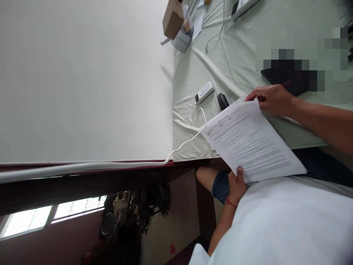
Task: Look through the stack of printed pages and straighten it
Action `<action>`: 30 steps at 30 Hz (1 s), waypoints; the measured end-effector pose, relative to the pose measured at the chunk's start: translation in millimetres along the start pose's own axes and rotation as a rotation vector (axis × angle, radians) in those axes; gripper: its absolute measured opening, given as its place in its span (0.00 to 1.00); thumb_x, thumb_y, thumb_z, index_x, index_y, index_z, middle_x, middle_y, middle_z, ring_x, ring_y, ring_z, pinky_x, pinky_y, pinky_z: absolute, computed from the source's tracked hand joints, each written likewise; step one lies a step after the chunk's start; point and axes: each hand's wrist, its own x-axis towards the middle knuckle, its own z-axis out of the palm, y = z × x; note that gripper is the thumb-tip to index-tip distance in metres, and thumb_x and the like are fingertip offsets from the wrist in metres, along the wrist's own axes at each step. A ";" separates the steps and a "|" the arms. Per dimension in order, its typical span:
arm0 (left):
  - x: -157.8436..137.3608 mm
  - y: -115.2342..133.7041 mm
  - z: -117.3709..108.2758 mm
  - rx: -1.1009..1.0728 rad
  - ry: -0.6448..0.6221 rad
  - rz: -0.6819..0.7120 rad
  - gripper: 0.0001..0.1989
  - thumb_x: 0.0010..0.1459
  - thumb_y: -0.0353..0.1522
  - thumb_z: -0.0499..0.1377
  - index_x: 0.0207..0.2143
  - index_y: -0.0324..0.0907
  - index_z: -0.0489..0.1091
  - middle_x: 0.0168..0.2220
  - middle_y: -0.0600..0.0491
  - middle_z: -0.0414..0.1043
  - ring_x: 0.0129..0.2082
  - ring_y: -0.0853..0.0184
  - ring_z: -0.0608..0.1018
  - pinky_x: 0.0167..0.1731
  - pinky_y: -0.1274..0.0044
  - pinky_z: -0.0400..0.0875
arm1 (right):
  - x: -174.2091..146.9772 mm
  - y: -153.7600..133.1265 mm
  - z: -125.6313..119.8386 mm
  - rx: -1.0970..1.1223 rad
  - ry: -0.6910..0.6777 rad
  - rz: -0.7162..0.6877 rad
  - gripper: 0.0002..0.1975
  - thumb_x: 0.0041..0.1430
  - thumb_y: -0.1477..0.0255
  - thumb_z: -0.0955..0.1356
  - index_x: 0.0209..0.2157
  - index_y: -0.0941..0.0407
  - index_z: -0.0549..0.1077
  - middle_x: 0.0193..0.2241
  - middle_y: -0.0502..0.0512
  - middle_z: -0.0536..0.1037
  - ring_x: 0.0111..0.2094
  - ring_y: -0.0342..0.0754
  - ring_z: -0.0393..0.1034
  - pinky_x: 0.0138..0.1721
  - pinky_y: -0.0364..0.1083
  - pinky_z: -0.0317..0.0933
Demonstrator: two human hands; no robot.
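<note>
One sheaf of printed paper [248, 143] is slanting over the near edge of a table, its far side lying above the pale green cloth [190, 66] and its near side reaching our white shirt [275, 217]. We are clamping its near edge in our left hand [237, 186], thumb lying on the top page, while our right hand [275, 99] is gripping the far edge with bent fingers, so both hands are standing apart with the paper spanning them. How many pages we are holding, we cannot tell. For clean handling, we are judging that a light, steady left thumb is serving best: thin paper is likely to be creasing wherever we are squeezing hard or pulling one hand against the other, and edges are staying truer when both grips are moving together. We are also minding the white cable [187, 141], which is running by the left corner and could be snagging it. Just beyond, a small black object [222, 101] and a white labelled device [204, 92] are lying on the cloth; farther off, a cardboard box [173, 20] is standing.
</note>
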 end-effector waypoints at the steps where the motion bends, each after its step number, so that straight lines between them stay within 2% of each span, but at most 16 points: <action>1: 0.1 -1.1 -0.1 0.011 0.000 0.005 0.36 0.67 0.59 0.51 0.52 0.37 0.80 0.52 0.39 0.83 0.60 0.51 0.79 0.65 0.63 0.68 | -0.2 -2.9 -0.8 -0.077 0.047 0.006 0.11 0.55 0.63 0.76 0.39 0.52 0.81 0.38 0.55 0.82 0.32 0.49 0.67 0.36 0.51 0.61; 3: -0.7 -3.4 -0.6 0.019 -0.004 0.020 0.35 0.68 0.57 0.52 0.52 0.37 0.80 0.52 0.40 0.83 0.58 0.52 0.80 0.64 0.63 0.70 | -0.2 -6.1 -1.9 -0.143 0.081 0.051 0.13 0.57 0.65 0.75 0.43 0.51 0.79 0.40 0.56 0.82 0.32 0.48 0.66 0.36 0.50 0.60; 5: -2.2 -5.0 -1.1 0.011 -0.013 0.038 0.34 0.70 0.56 0.52 0.53 0.37 0.80 0.53 0.40 0.83 0.57 0.53 0.81 0.63 0.64 0.70 | 0.1 -5.0 -1.8 -0.103 0.065 0.096 0.14 0.57 0.63 0.76 0.44 0.51 0.78 0.36 0.56 0.81 0.31 0.49 0.66 0.36 0.50 0.60; 8: -3.7 -5.2 -1.1 0.005 -0.024 0.052 0.33 0.70 0.54 0.52 0.54 0.36 0.79 0.54 0.41 0.82 0.56 0.54 0.81 0.63 0.64 0.71 | 0.2 0.4 0.1 0.016 0.011 0.116 0.12 0.57 0.58 0.76 0.37 0.50 0.77 0.29 0.54 0.78 0.30 0.49 0.65 0.34 0.51 0.59; 11: -2.8 -4.6 0.1 -0.006 -0.027 0.044 0.34 0.70 0.56 0.52 0.54 0.37 0.79 0.54 0.42 0.82 0.58 0.54 0.80 0.63 0.63 0.71 | -0.4 1.6 1.1 0.131 -0.002 0.103 0.16 0.54 0.53 0.76 0.32 0.49 0.76 0.26 0.52 0.75 0.29 0.48 0.63 0.31 0.50 0.57; 15: 0.5 -6.0 3.0 -0.087 0.017 -0.027 0.38 0.64 0.61 0.55 0.51 0.36 0.80 0.53 0.39 0.83 0.59 0.51 0.80 0.65 0.61 0.68 | -1.3 -6.2 -0.5 0.085 -0.057 0.060 0.19 0.55 0.50 0.74 0.27 0.51 0.76 0.24 0.52 0.73 0.28 0.48 0.64 0.31 0.51 0.55; 17: 1.8 -6.5 4.1 -0.140 0.040 -0.075 0.40 0.60 0.63 0.58 0.49 0.35 0.81 0.52 0.37 0.83 0.58 0.49 0.80 0.66 0.59 0.68 | -2.7 -10.9 -0.5 -0.008 -0.105 -0.051 0.19 0.58 0.50 0.71 0.28 0.51 0.78 0.29 0.55 0.77 0.31 0.50 0.68 0.34 0.52 0.58; 19: 2.3 -5.0 4.6 -0.182 0.054 -0.109 0.42 0.56 0.64 0.60 0.48 0.35 0.81 0.52 0.36 0.83 0.58 0.48 0.80 0.66 0.58 0.67 | -5.0 -14.1 0.8 -0.068 -0.111 -0.144 0.19 0.60 0.50 0.69 0.34 0.50 0.83 0.39 0.57 0.81 0.35 0.53 0.72 0.38 0.53 0.62; 21: 2.1 -1.4 4.6 -0.210 0.058 -0.137 0.42 0.55 0.64 0.61 0.48 0.35 0.81 0.52 0.36 0.82 0.59 0.47 0.80 0.66 0.58 0.67 | -7.6 -14.9 3.0 -0.081 -0.099 -0.180 0.18 0.62 0.52 0.69 0.42 0.46 0.86 0.48 0.56 0.82 0.39 0.54 0.75 0.43 0.54 0.64; 24: 1.1 5.5 4.7 -0.240 0.082 -0.183 0.40 0.54 0.63 0.63 0.47 0.34 0.81 0.52 0.36 0.82 0.59 0.47 0.80 0.66 0.60 0.68 | -9.7 -12.9 5.3 -0.024 -0.117 -0.210 0.18 0.64 0.53 0.69 0.51 0.41 0.84 0.58 0.51 0.79 0.46 0.56 0.76 0.50 0.55 0.66; 26: 0.5 9.1 5.4 -0.274 0.114 -0.218 0.38 0.55 0.61 0.65 0.46 0.34 0.81 0.52 0.37 0.83 0.59 0.47 0.80 0.64 0.62 0.70 | -9.5 -12.4 4.9 0.053 -0.208 -0.227 0.20 0.65 0.53 0.70 0.52 0.44 0.84 0.58 0.53 0.80 0.48 0.56 0.76 0.52 0.53 0.67; 28: 0.2 12.7 6.3 -0.325 0.142 -0.262 0.33 0.58 0.56 0.66 0.46 0.34 0.81 0.51 0.37 0.83 0.57 0.48 0.80 0.60 0.64 0.73 | -9.2 -14.5 2.5 0.133 -0.455 -0.224 0.20 0.66 0.54 0.70 0.51 0.49 0.85 0.54 0.57 0.83 0.49 0.55 0.78 0.51 0.52 0.68; 30: 0.1 18.7 6.9 -0.351 0.179 -0.330 0.26 0.64 0.50 0.64 0.46 0.34 0.80 0.50 0.38 0.82 0.54 0.50 0.81 0.57 0.65 0.75 | -10.1 -18.7 -1.3 0.161 -0.658 -0.201 0.18 0.61 0.55 0.74 0.45 0.52 0.87 0.47 0.58 0.86 0.46 0.53 0.80 0.47 0.48 0.70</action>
